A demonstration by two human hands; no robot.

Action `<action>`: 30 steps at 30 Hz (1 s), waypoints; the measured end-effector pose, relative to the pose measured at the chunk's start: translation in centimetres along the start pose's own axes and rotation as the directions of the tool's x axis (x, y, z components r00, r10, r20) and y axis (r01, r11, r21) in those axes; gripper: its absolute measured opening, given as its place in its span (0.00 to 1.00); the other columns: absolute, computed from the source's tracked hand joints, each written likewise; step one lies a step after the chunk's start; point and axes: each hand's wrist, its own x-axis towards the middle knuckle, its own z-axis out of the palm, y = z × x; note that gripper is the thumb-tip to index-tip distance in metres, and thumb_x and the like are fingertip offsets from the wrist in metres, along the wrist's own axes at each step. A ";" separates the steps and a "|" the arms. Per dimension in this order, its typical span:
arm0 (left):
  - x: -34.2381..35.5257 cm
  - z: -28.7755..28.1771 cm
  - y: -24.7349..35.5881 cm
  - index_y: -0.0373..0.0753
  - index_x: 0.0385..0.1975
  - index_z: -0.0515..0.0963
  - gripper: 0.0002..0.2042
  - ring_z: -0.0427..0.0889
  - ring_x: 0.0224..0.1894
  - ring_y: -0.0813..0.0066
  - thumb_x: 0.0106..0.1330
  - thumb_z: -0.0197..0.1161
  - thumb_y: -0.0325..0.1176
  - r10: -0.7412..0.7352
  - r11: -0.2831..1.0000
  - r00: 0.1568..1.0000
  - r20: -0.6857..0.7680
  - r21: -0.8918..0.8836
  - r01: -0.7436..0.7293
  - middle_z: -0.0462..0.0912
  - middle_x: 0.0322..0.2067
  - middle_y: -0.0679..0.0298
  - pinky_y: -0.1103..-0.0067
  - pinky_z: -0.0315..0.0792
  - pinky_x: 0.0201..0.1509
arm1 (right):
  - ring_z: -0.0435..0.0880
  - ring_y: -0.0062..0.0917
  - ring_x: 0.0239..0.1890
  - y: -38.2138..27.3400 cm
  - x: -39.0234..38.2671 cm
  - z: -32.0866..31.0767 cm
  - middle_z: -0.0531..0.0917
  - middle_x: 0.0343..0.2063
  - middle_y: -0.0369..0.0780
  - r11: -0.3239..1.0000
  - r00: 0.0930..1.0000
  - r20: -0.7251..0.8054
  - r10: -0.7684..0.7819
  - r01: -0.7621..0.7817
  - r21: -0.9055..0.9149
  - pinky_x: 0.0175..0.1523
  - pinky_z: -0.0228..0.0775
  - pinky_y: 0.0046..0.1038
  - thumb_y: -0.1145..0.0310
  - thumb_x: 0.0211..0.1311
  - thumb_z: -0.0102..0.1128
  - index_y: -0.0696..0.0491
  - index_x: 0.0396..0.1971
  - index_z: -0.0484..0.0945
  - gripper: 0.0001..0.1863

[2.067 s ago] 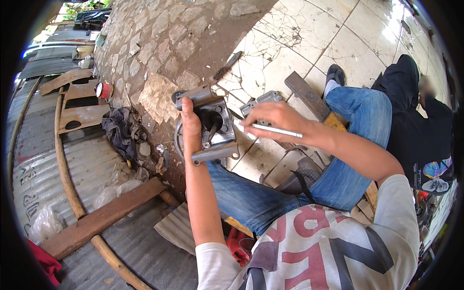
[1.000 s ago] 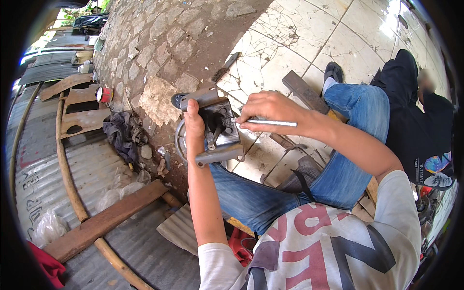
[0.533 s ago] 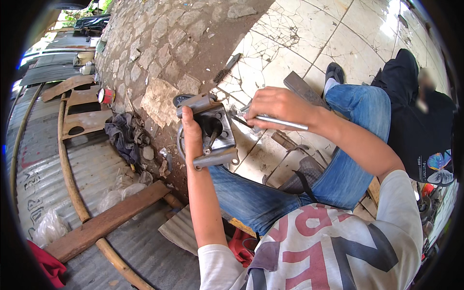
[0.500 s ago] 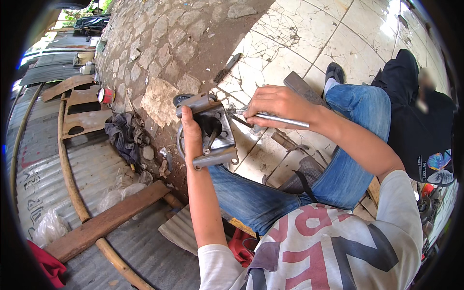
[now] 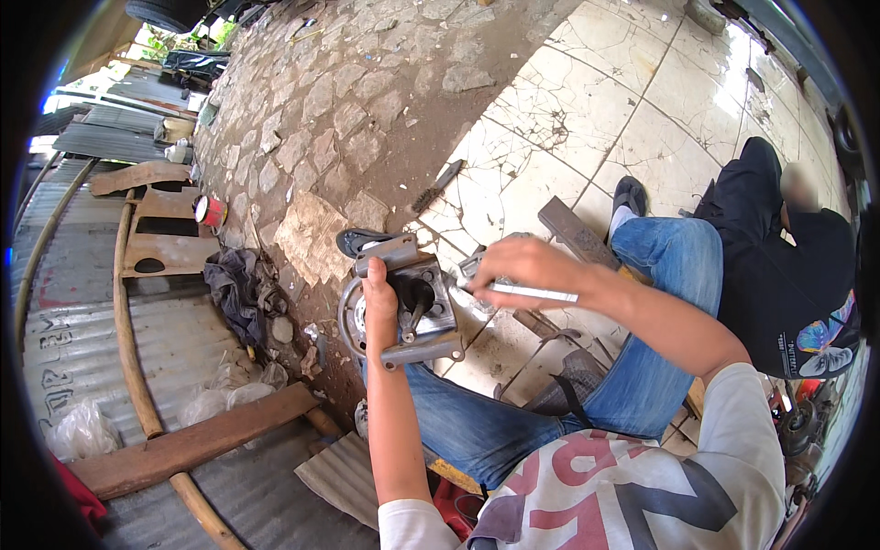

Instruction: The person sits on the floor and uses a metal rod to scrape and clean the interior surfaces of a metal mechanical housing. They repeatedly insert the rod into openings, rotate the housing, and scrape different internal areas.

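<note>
My left hand (image 5: 380,302) grips a grey metal machine part (image 5: 440,316), its thumb lying over the near side and the other fingers hidden behind. Two tubular bars run along opposite edges of the part, bolts sit on its plate, and a dark round opening with a rod-like piece shows in the middle. Just right of it, my right hand (image 5: 527,266), slightly blurred, is closed around a long, straight silver metal tool (image 5: 536,293). The tool's back end points along my forearm. Its front end is near the part, but I cannot tell whether they touch.
A dark metal bar (image 5: 582,229) and a dark brush (image 5: 435,188) lie on the cracked white tiles (image 5: 513,183). At right sits another person in black (image 5: 779,275). Corrugated sheets (image 5: 119,353), a wooden plank (image 5: 202,440) and a dark cloth (image 5: 238,293) are at left.
The metal part has shifted slightly down and right in the view, as have the surroundings. My right hand has moved lower, still with the silver tool in it.
</note>
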 end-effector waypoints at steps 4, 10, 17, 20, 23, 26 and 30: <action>-0.2 1.5 0.6 0.30 0.56 0.73 0.37 0.80 0.50 0.65 0.66 0.53 0.64 0.048 0.997 0.998 -0.048 0.060 -0.045 0.81 0.48 0.57 0.70 0.72 0.58 | 0.83 0.29 0.32 1.5 0.6 1.0 0.83 0.27 0.38 0.915 0.964 -0.071 -0.254 0.217 -0.339 0.42 0.77 0.30 0.65 0.60 0.66 0.53 0.30 0.81 0.07; -1.1 0.0 0.5 0.31 0.52 0.76 0.37 0.82 0.45 0.65 0.65 0.53 0.65 0.011 0.999 1.000 -0.002 -0.047 -0.011 0.83 0.45 0.56 0.70 0.76 0.51 | 0.84 0.29 0.36 0.8 0.9 -0.8 0.84 0.31 0.37 0.971 0.957 -0.260 -0.127 0.066 -0.232 0.42 0.78 0.30 0.69 0.57 0.68 0.51 0.33 0.81 0.05; -0.4 0.4 -0.3 0.36 0.54 0.75 0.42 0.80 0.47 0.66 0.62 0.50 0.74 -0.021 0.999 0.999 0.041 -0.044 0.023 0.82 0.46 0.58 0.71 0.73 0.54 | 0.84 0.26 0.39 -0.1 -0.2 3.6 0.83 0.37 0.33 0.897 0.946 -0.080 -0.315 0.269 -0.351 0.45 0.76 0.28 0.64 0.58 0.67 0.47 0.35 0.80 0.08; -0.3 0.9 -0.4 0.37 0.53 0.75 0.42 0.81 0.47 0.66 0.62 0.50 0.75 0.010 0.999 0.999 0.032 -0.037 -0.008 0.82 0.46 0.58 0.71 0.74 0.53 | 0.84 0.27 0.39 0.7 -0.1 3.9 0.83 0.35 0.35 0.899 0.968 -0.091 -0.234 0.179 -0.401 0.44 0.77 0.29 0.68 0.52 0.70 0.48 0.37 0.81 0.12; -0.1 0.8 -0.7 0.37 0.53 0.76 0.42 0.81 0.47 0.66 0.62 0.50 0.75 -0.001 0.999 1.000 -0.022 -0.040 0.001 0.82 0.46 0.59 0.71 0.74 0.54 | 0.84 0.28 0.39 1.1 0.2 3.3 0.83 0.35 0.35 0.929 0.975 -0.136 -0.176 0.119 -0.351 0.45 0.77 0.30 0.69 0.53 0.70 0.49 0.35 0.81 0.10; -0.1 0.1 -0.5 0.36 0.53 0.76 0.41 0.81 0.47 0.66 0.63 0.49 0.74 0.004 1.000 0.997 -0.080 0.007 -0.004 0.82 0.46 0.59 0.72 0.73 0.54 | 0.84 0.30 0.39 1.3 0.4 3.2 0.83 0.35 0.36 0.963 0.983 -0.167 -0.076 0.029 -0.268 0.45 0.77 0.31 0.69 0.56 0.68 0.50 0.35 0.81 0.08; 0.1 -1.1 -0.6 0.36 0.53 0.76 0.41 0.81 0.45 0.68 0.65 0.47 0.74 -0.008 1.000 0.995 -0.098 -0.028 0.005 0.83 0.44 0.60 0.73 0.74 0.53 | 0.84 0.34 0.37 2.5 -0.2 2.5 0.84 0.33 0.39 0.977 0.996 0.028 0.082 -0.074 -0.201 0.44 0.78 0.35 0.66 0.61 0.64 0.52 0.33 0.81 0.06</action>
